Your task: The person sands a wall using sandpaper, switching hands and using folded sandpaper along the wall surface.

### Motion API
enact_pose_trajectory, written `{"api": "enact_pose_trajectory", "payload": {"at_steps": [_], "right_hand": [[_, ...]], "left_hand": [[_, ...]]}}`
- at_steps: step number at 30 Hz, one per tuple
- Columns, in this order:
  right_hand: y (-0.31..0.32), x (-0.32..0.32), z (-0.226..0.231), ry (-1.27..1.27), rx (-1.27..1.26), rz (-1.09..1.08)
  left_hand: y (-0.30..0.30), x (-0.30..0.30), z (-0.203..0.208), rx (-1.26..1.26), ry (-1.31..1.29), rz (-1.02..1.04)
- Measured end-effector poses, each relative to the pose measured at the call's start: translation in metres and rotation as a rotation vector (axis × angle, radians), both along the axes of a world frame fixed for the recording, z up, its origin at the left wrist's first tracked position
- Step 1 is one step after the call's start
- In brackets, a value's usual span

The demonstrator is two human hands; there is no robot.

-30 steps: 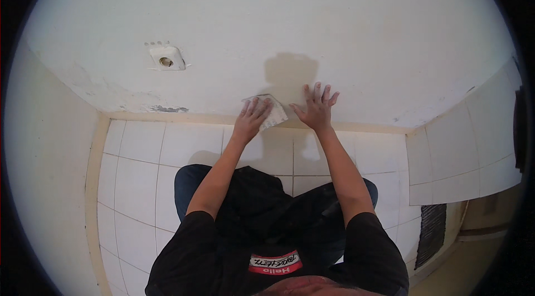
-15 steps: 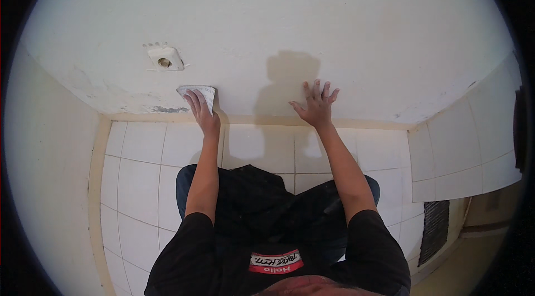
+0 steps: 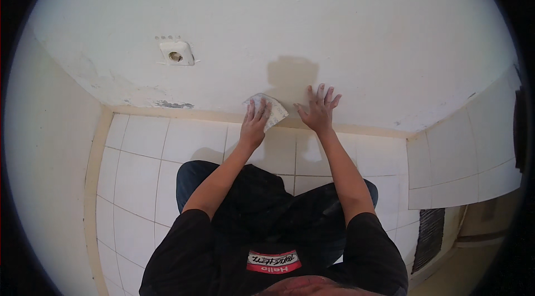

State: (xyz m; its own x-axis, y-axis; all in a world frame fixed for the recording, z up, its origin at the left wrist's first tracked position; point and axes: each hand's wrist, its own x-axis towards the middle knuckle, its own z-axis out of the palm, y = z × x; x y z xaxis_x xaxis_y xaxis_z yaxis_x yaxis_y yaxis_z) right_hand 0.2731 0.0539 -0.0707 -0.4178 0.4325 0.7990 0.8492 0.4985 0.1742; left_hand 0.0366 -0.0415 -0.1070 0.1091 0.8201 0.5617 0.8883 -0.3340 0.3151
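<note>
My left hand presses a whitish sheet of sandpaper flat against the low part of the pale wall. Its fingers lie over the sheet, and a corner sticks out to the right of them. A short way to the right, my right hand rests on the same wall with its fingers spread and nothing in them. Whitish dust shows on its fingertips. The side of the sandpaper that faces the wall is hidden.
A white wall socket sits to the upper left, with peeling dark patches below it. A cream strip runs between wall and white floor tiles. Side walls close in left and right. A dark ridged mat-like piece lies at lower right.
My left hand has slid to the right along the wall with the sandpaper, from below the socket to near my right hand. The right hand stays spread at about the same place.
</note>
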Motion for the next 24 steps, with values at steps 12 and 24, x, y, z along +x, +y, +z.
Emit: {"api": "enact_pose_trajectory", "payload": {"at_steps": [12, 24], "right_hand": [[-0.050, -0.025, 0.050, 0.234, -0.587, 0.487], [-0.108, -0.073, 0.009, 1.355, -1.979, 0.437]], "left_hand": [[0.002, -0.054, 0.025, -0.791, -0.689, -0.589], [0.007, -0.082, 0.026, -0.941, -0.390, -0.358]]}}
